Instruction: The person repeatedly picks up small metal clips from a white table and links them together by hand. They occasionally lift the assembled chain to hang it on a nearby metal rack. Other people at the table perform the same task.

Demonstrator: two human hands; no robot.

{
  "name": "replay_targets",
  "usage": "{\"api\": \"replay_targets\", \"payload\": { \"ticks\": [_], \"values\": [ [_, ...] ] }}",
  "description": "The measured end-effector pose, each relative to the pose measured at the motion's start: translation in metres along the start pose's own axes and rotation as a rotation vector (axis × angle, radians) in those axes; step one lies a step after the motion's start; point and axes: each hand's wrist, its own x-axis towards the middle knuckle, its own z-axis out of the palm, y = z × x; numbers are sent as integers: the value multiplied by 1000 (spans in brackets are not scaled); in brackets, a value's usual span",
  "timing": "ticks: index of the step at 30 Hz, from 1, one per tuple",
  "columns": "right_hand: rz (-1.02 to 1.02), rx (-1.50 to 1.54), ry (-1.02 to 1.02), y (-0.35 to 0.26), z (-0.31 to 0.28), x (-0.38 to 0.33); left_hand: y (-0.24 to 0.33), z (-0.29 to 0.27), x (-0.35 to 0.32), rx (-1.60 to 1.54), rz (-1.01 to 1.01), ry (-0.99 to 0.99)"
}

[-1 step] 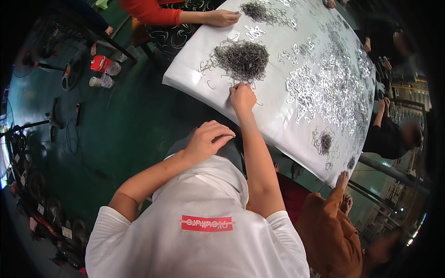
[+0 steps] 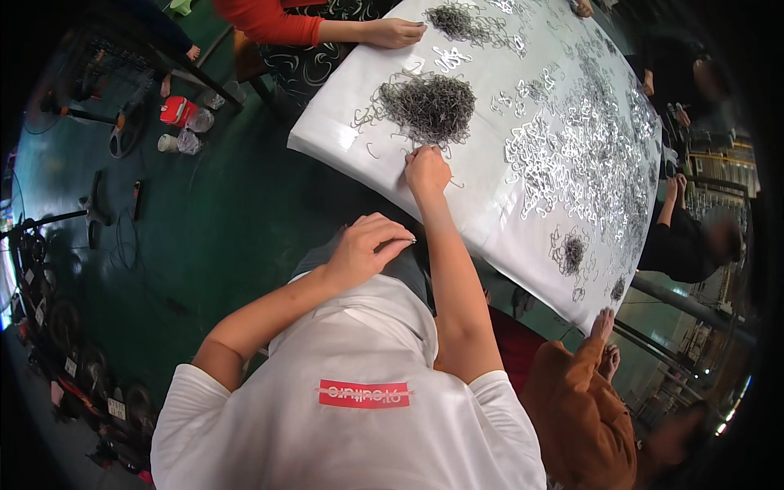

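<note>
On the white-covered table (image 2: 335,135) lies a dense dark pile of thin bent wire hooks (image 2: 433,109), with loose ones at its rim. My right hand (image 2: 429,170) is closed at the near edge of this pile, its fingertips against the wires. Whatever it grips is hidden by the fingers; a curved wire shows just beside it. In front of my body, off the table's edge, my left hand (image 2: 371,243) pinches thumb and forefinger together. A tiny shiny tip shows between them, too small to name.
Shiny bent metal pieces (image 2: 539,163) spread over the table's right half. A co-worker's hand (image 2: 392,33) works at a farther pile (image 2: 451,21); another's hand (image 2: 603,323) is at the near right corner. A red container (image 2: 176,110) and a standing fan base (image 2: 96,211) are on the green floor (image 2: 237,212).
The co-worker's hand at the near right corner has shifted down slightly. My own hands look the same.
</note>
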Motion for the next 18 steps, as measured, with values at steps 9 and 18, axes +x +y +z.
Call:
{"api": "replay_targets", "payload": {
  "ticks": [9, 18],
  "values": [
    [107, 810, -237, 33, -63, -57, -5, 7, 8, 81, 79, 1],
    [362, 1475, -1, 47, -139, -168, 14, 35, 28, 42, 134, -205]
  ]
}}
